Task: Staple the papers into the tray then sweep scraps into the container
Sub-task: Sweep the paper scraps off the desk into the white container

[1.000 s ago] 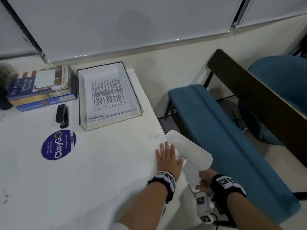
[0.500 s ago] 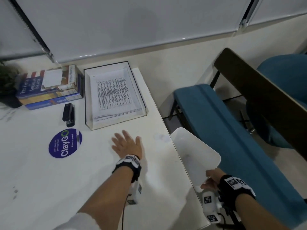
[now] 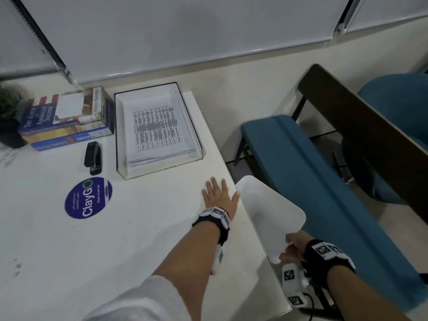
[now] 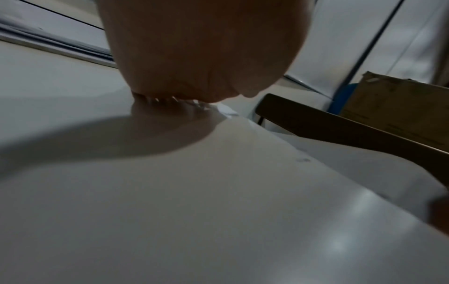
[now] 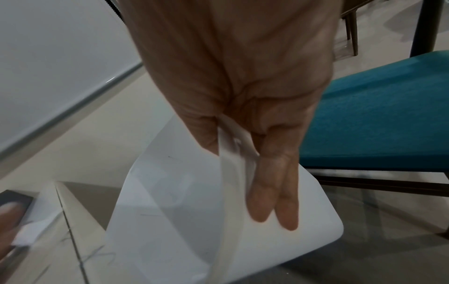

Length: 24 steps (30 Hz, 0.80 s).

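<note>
My left hand (image 3: 220, 196) lies flat on the white table (image 3: 139, 228), fingers straight and spread, close to the right edge. Small white paper scraps (image 4: 224, 110) show at the fingertips in the left wrist view. My right hand (image 3: 293, 249) holds the near rim of a white container (image 3: 271, 212) just off the table's right edge, thumb inside and fingers (image 5: 274, 192) under it. The clear tray (image 3: 122, 135) at the back holds a stack of printed papers (image 3: 157, 126). A black stapler (image 3: 93, 157) lies left of the tray.
Stacked books (image 3: 67, 117) sit at the back left, beside a dark plant pot (image 3: 9, 119). A round purple sticker (image 3: 88, 198) is on the table. A blue padded bench (image 3: 312, 172) and a dark wooden backrest (image 3: 370, 135) stand to the right.
My left hand went from the container's edge back over the table, then slid flat to the right edge again. The right hand kept holding the container.
</note>
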Each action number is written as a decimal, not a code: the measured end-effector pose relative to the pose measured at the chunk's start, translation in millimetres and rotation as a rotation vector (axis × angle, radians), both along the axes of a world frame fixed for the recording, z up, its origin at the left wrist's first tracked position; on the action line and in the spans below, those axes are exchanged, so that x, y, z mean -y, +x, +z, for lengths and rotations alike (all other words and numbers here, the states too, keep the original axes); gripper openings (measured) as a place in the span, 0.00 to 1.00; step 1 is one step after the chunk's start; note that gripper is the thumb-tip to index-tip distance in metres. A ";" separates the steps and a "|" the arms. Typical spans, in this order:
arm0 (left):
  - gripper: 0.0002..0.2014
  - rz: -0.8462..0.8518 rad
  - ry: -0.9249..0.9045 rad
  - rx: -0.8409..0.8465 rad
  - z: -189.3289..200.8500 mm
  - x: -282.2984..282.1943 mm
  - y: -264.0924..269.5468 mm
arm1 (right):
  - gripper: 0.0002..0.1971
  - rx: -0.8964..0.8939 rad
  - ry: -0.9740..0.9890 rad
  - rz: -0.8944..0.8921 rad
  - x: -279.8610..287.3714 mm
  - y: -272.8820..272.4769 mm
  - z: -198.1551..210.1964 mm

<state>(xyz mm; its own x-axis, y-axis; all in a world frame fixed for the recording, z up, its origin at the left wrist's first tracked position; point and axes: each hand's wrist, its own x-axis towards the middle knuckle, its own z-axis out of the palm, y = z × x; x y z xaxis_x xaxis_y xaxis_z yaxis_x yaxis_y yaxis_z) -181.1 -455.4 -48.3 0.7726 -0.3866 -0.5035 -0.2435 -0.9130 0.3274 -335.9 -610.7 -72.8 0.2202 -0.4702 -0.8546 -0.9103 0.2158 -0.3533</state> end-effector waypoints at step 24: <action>0.47 -0.060 -0.043 0.105 -1.3 -0.6 -39.7 | 0.14 0.063 -0.022 0.015 -0.4 -11.6 3.9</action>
